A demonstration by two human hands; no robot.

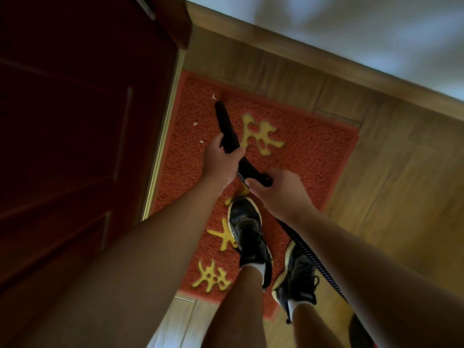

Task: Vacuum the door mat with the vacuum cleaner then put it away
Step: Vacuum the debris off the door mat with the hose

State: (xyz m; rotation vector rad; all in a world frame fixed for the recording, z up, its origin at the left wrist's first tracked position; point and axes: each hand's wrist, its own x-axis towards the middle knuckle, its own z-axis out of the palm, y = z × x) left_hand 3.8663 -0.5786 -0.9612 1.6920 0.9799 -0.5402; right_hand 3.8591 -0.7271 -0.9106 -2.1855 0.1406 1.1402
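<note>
We look down on a dark red door (65,136) that fills the side beyond our left hand, with a wood floor (391,197) spreading out past our right hand and a pale wall (351,28) above its skirting board (301,49). The red mat (308,151) lies along the door's threshold, directly beneath both hands, with yellow characters (261,138) on it just beyond our fingers and more of them back near our feet.

Our two black shoes (248,234) stand below the hands, the left one fully on the mat, the right one partly over its near edge.

The black nozzle (223,121) of the vacuum points away from us, its tip down near the mat's far part, just ahead of the left fingers. Our left hand (221,159) is wrapped round the nozzle tube, fingers closed on it with the thumb lying along the side. Our right hand (278,189) is closed on the ribbed hose (308,254) where it joins the tube, just behind the left hand; the hose runs back under our right forearm and past the right shoe.

A few small white scraps (214,96) lie on the mat: one just beyond the nozzle tip, and two more toward the door from our left fingers, apart from the nozzle.
</note>
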